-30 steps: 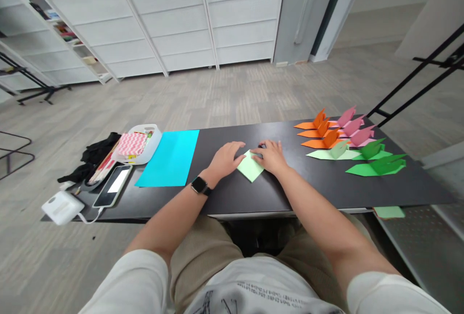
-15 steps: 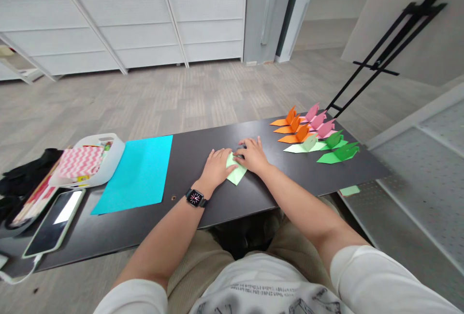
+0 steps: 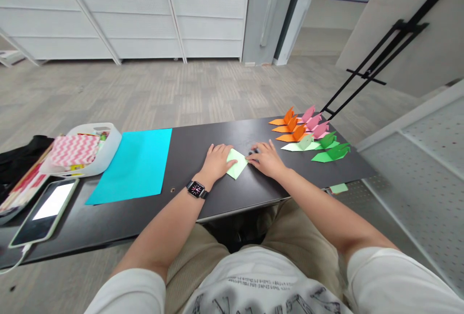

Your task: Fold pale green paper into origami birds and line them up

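Note:
A light green folded paper square (image 3: 237, 164) lies on the dark table, one corner toward me. My left hand (image 3: 216, 161) rests flat at its left side, fingers stretched out and thumb on the paper's edge. At the right corner my right hand (image 3: 267, 159) pinches the paper between thumb and forefinger, its other fingers curled loosely. Beyond it, to the right, sit folded paper birds in rows: orange ones (image 3: 290, 127), pink ones (image 3: 312, 120), a pale green one (image 3: 302, 144) and darker green ones (image 3: 330, 153).
Left on the table (image 3: 195, 142) lies a cyan sheet (image 3: 134, 166). Further left are a white basket (image 3: 108, 152) with a pink zigzag-patterned item, a phone (image 3: 45, 212) on a cable, and black cloth (image 3: 25, 159). A black stand (image 3: 366, 74) rises behind the right end.
My head view has turned right. The right hand has shifted from over the paper to its right corner, and more of the green square shows between the hands.

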`<state>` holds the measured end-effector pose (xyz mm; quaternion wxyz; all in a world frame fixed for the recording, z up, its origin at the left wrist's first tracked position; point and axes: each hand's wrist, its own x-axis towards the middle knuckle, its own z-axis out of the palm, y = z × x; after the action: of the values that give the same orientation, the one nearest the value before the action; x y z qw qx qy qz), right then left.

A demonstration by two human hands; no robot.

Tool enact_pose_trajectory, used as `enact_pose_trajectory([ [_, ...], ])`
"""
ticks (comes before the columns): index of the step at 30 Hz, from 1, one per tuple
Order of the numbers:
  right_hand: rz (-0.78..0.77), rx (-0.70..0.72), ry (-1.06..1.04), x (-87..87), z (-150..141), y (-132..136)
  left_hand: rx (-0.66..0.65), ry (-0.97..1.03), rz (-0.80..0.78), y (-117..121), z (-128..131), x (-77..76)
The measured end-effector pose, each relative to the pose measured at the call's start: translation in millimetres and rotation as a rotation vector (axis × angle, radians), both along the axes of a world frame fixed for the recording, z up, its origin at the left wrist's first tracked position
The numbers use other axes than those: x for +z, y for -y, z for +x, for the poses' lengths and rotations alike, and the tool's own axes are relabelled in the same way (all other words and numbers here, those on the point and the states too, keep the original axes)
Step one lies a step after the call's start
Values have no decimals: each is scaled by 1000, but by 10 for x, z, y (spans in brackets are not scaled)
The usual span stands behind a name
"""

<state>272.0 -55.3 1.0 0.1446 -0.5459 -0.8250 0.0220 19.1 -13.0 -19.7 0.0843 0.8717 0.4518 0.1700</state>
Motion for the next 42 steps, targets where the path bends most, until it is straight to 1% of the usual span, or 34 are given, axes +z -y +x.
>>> enact_pose_trajectory([
  [4,35,30,28,17,103,139,-13,5,6,22,-4,9],
  [6,48,60,54,72,149,129,-26,7,5,23,-5,16],
  [9,68,87,54,201,192,-65,-49,14,-2,1,-13,27],
  [12,137,46,-84,273,140,-411,-43,18,-13,-40,-43,43],
  [13,159,24,-149,260,95,-523,-30,18,-19,-56,-61,49],
  [15,171,1,-279,172,-25,-692,8,14,-26,-90,-104,57],
  [18,163,-59,-426,-40,-188,-774,57,8,0,-151,-167,52],
  [20,122,-30,-423,-159,-227,-748,82,1,30,-198,-193,37],
  [23,99,9,-348,-251,-180,-683,122,-16,63,-258,-202,16],
  [27,51,66,-253,-293,-104,-652,138,-41,93,-260,-194,21],
  [30,30,91,-243,-310,-116,-664,137,-54,79,-211,-194,50],
  [36,17,139,-328,-266,-153,-672,95,-20,32,-150,-227,102],
  [42,2,167,-448,-189,-137,-674,15,80,-43,-161,-240,78],
])
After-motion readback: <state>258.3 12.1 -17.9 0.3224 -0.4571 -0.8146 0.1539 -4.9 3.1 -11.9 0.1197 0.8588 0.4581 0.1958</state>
